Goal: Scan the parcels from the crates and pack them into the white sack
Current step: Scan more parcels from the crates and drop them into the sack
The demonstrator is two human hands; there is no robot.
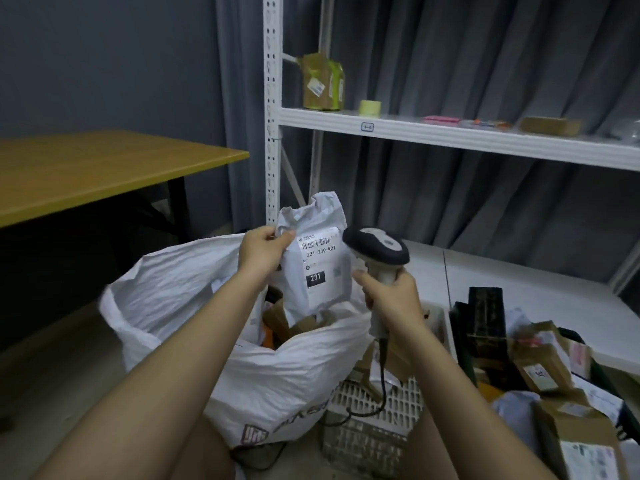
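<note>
Above the open mouth of the white sack (194,306), your left hand (259,252) pinches a grey poly-mailer parcel (313,258) by its upper left edge, label facing you with the barcode near the top. Your right hand (388,294) is wrapped round the handle of the scanner (375,249), whose head sits just beside the parcel's right edge, nearly touching it. Judgement: the scan is in hand, and the drop into the sack is not yet done. Risk one: the scanner looks too close and off to the side of the barcode, so the read may fail; the crumpled film near the top could also bend the code. Risk two: a thumb-and-finger pinch on slick film may slip, dropping the parcel into the sack unscanned, among the brown boxes (301,327) already inside. The scanner cable (381,379) trails down over the white crate (374,427) at the sack's right side and could snag. More parcels (543,368) fill the crates further right, below the white shelf (450,133).
</note>
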